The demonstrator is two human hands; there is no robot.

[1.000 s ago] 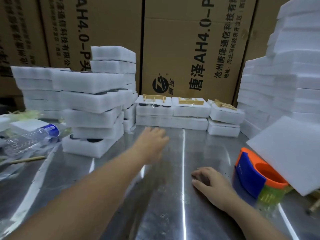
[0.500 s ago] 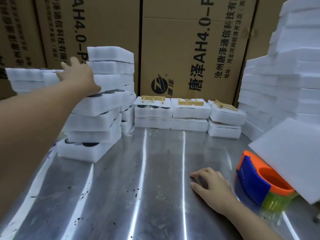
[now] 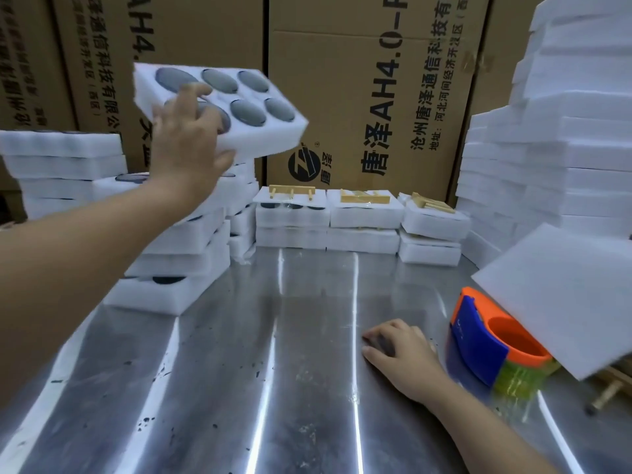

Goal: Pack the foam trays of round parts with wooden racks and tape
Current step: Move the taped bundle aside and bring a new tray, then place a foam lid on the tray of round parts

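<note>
holding a tilted foam tray (image 3: 263,140) of six round parts (image 3: 248,111) aloft over the left stack (image 3: 181,254) in the left grip (image 3: 188,142), resting the right grip (image 3: 400,354) loosely curled, empty, on the tabletop (image 3: 273,371) beside the tape dispenser (image 3: 478,336).

Packing station in a warehouse or small factory. Steel-topped bench (image 3: 273,388); printed shipping cartons (image 3: 359,97) stacked as a wall directly behind it. White foam trays (image 3: 564,165) piled high at both sides. Orange-and-blue tape dispenser (image 3: 485,340) on the bench at right.
</note>
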